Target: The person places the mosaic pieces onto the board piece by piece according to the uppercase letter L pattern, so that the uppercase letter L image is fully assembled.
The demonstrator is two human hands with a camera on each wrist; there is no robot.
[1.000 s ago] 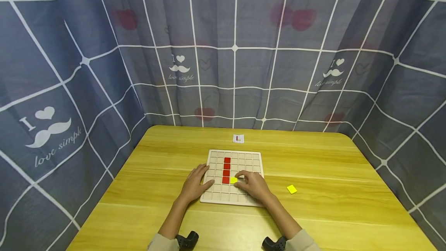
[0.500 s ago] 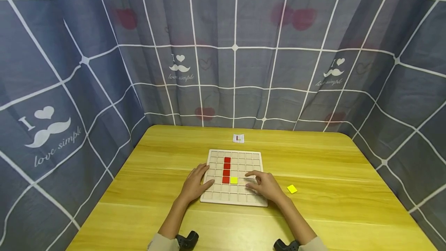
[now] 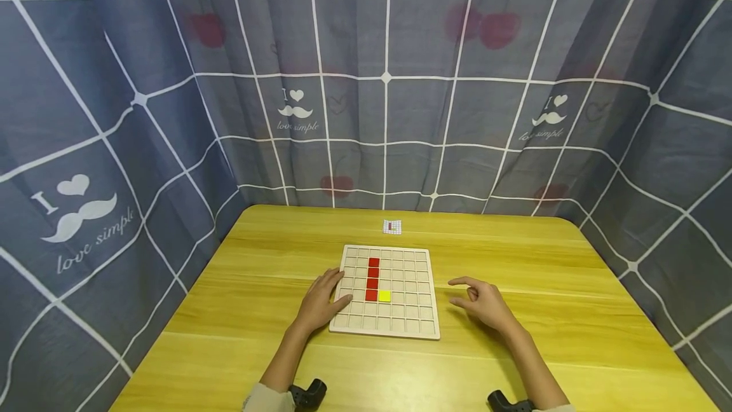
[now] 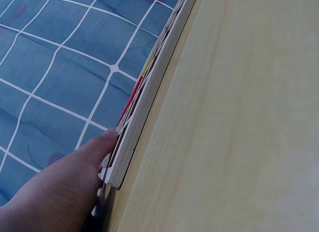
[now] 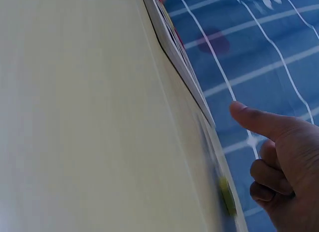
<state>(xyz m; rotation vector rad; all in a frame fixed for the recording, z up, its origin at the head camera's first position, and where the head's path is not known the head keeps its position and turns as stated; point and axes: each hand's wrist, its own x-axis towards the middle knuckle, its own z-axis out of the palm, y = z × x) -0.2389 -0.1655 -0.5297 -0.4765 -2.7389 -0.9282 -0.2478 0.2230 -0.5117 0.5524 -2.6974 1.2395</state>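
Observation:
A pale wooden grid board [image 3: 407,321] lies on the table. A column of red square tiles [image 3: 373,278] fills several of its cells, and one yellow tile [image 3: 385,296] sits right of the lowest red one. My left hand [image 3: 321,304] rests on the board's left edge with the thumb over the rim; the left wrist view shows that thumb [image 4: 102,144]. Off the board's right side, my right hand [image 3: 483,304] hovers holding nothing, thumb and index finger apart. Another yellow tile [image 5: 228,197] lies blurred on the table in the right wrist view; the hand hides it in the head view.
A small card [image 3: 392,227] printed with a grid and coloured marks lies behind the board. The wooden table [image 3: 274,240] is bounded by a grey-blue checked curtain [image 3: 354,107] at the back and sides. A black device is worn at each wrist.
My right hand has let go of the yellow tile in the board and moved right, past the board's edge, over the loose yellow tile. The left hand has stayed in place.

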